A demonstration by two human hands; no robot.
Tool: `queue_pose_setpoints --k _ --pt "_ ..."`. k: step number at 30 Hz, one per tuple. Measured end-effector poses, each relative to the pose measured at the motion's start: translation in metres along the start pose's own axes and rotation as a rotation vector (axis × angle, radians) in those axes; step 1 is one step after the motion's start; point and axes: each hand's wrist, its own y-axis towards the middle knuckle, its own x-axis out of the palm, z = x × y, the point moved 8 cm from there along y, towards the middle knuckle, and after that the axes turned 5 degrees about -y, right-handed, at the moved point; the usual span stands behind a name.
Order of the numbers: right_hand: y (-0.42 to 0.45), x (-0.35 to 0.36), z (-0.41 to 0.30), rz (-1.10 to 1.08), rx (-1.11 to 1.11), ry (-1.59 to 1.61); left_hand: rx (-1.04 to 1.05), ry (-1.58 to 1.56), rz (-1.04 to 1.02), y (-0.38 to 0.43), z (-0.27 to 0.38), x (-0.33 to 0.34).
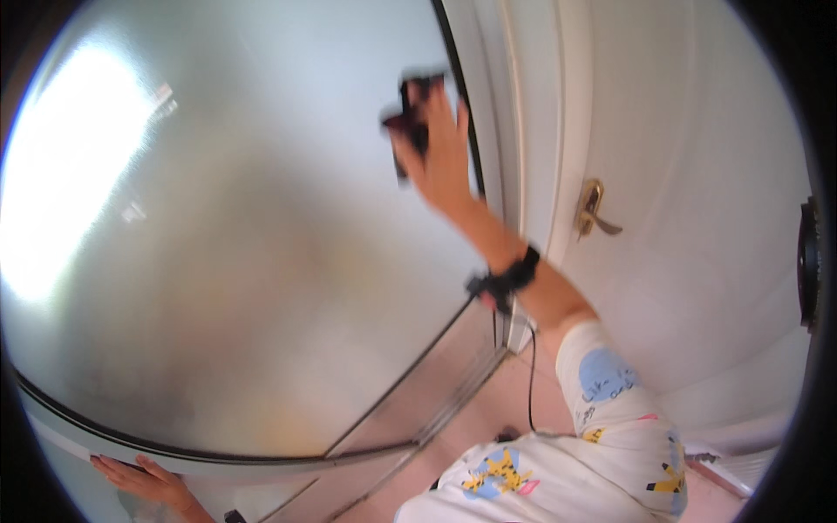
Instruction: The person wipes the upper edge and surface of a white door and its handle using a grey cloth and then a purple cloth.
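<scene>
A large frosted glass panel (261,261) with a black edge strip fills the left and middle of the view. My right hand (444,147) presses a dark cloth or pad (415,131), blurred, against the glass near its right edge. Around my right forearm is a black strap with a small device (503,284), from which a thin black cable seems to hang. At the lower left, my left hand (140,480) rests with extended fingers on the pale frame (216,465) below the glass; no held object shows in it.
A white door with a brass-coloured lever handle (594,212) stands at the right, beside the white frame (543,131). Metal track (458,392) and pinkish floor tiles (507,386) lie below. A round black object (809,265) is at the far right edge.
</scene>
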Motion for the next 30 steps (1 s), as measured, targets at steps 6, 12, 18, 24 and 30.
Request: queue_pose_setpoints --k 6,12,18,24,30 --pt "0.038 -0.006 0.040 -0.011 -0.199 -0.166 0.083 -0.011 -0.037 -0.005 0.005 0.014" --pt "-0.110 -0.024 0.081 -0.073 -0.094 -0.249 0.090 0.015 0.007 -0.009 0.007 0.011" --pt "-0.253 -0.019 0.089 -0.157 0.573 -0.156 0.122 0.014 0.025 -0.007 0.007 0.010" --pt "-0.369 -0.004 0.109 -0.016 1.519 0.009 0.100 -0.026 0.026 -0.002 0.014 0.017" --pt "-0.254 0.003 0.008 0.155 0.764 0.099 0.172 -0.065 0.039 -0.007 0.009 0.014"
